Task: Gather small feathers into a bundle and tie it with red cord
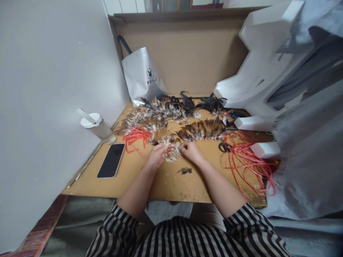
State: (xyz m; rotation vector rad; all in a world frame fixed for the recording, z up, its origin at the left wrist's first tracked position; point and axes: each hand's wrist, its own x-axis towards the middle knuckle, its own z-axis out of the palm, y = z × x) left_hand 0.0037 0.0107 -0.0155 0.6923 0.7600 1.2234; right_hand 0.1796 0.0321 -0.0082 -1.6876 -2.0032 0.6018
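Note:
My left hand [159,155] is closed in a pinch on small pale brown feathers at the near edge of the feather piles. Beside it, my right hand [192,152] has thumb and finger pressed together at a small feather tuft [177,145] between the hands. Fluffy whitish feather ends [173,156] lie just under my fingers. Beyond the hands are a row of brown feather bunches [202,130] and a larger heap of brown and black feathers [160,109]. A small dark feather scrap [184,171] rests on the table nearer to me.
On the left are a phone [111,160], a lidded cup [98,127] and cut red plastic strips [137,135]. Black-handled scissors [224,146] and tangled red plastic cord [249,162] lie right. A silver bag [143,76] stands behind; white foam pieces [257,67] border the right.

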